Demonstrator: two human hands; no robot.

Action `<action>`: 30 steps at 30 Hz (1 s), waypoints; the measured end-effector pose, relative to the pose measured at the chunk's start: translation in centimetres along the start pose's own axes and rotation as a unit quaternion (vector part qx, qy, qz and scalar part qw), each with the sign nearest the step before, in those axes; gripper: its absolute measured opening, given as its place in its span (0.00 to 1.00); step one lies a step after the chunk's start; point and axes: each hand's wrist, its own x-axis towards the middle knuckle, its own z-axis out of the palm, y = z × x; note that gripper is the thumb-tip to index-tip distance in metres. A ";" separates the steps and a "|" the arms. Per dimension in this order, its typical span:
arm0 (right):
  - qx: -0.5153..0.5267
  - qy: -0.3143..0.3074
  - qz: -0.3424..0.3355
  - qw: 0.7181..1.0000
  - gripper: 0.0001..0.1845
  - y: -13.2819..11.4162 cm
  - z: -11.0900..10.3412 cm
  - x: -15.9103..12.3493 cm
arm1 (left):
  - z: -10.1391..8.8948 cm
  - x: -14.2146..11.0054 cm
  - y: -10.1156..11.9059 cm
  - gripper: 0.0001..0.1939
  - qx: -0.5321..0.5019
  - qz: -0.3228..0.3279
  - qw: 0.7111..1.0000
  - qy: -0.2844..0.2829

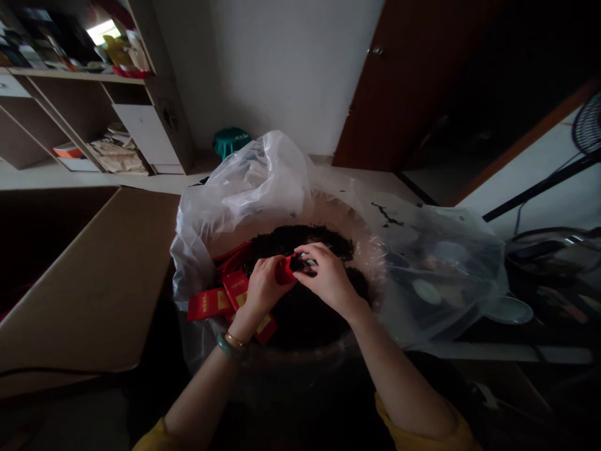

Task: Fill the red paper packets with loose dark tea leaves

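My left hand (267, 283) is closed around a small red packet (284, 270) and holds it over a basin (369, 250) lined with clear plastic. At the packet's mouth, my right hand (326, 275) pinches a clump of dark, loose, leaf-like material (300, 263). A heap of the same dark material (310, 319) fills much of the basin. More red packets (210, 303) with gold print lie by my left wrist, at the basin's left side. Dim light hides the fine detail at my fingertips.
Clear plastic sheeting (267, 175) bunches up behind the basin and spreads right over small dishes. A large cardboard box (89, 282) stands at the left. Behind are a shelf unit (141, 134), a green bag-like thing (231, 141) and a brown door (399, 81). A fan (589, 122) is far right.
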 end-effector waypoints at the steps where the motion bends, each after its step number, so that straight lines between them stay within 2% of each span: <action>1: 0.010 -0.005 0.000 1.000 0.17 0.0 0.1 0.0 | 0.0 0.0 0.0 0.21 0.000 -0.002 1.000 0.001; 4: 0.017 0.004 -0.015 1.000 0.12 0.0 0.0 0.0 | -0.1 0.0 -0.1 0.22 0.001 -0.005 1.000 0.000; 8: -0.029 0.042 -0.035 0.998 0.11 0.1 -0.8 0.2 | -0.3 0.0 -0.3 0.23 0.002 -0.019 1.000 0.015; 10: -0.049 0.037 -0.031 0.998 0.11 0.2 -1.1 0.2 | -0.3 0.0 -0.4 0.22 0.003 -0.024 0.999 0.024; 12: -0.060 0.009 -0.031 0.998 0.16 0.2 -1.0 0.1 | -0.4 0.0 -0.5 0.21 0.004 -0.018 1.000 0.024; 15: -0.071 -0.031 -0.056 0.995 0.30 0.1 -0.1 -0.1 | -0.3 -0.1 -0.5 0.20 0.007 0.008 1.000 0.009; 16: -0.069 -0.036 -0.070 0.995 0.29 0.2 0.3 -0.1 | -0.3 -0.1 -0.4 0.20 0.008 0.018 1.000 0.002; 20: -0.053 0.004 -0.103 0.993 0.08 0.5 1.1 -0.1 | -0.3 -0.1 -0.2 0.22 -0.013 0.037 0.999 -0.025; 26: -0.059 0.071 -0.061 0.994 0.09 1.4 -0.4 0.4 | -0.9 -0.1 -0.3 0.27 -0.129 -0.062 0.989 -0.028; 30: -0.045 0.052 -0.063 0.996 0.14 1.4 -0.5 0.5 | -1.2 0.0 -0.5 0.26 -0.203 -0.093 0.974 -0.041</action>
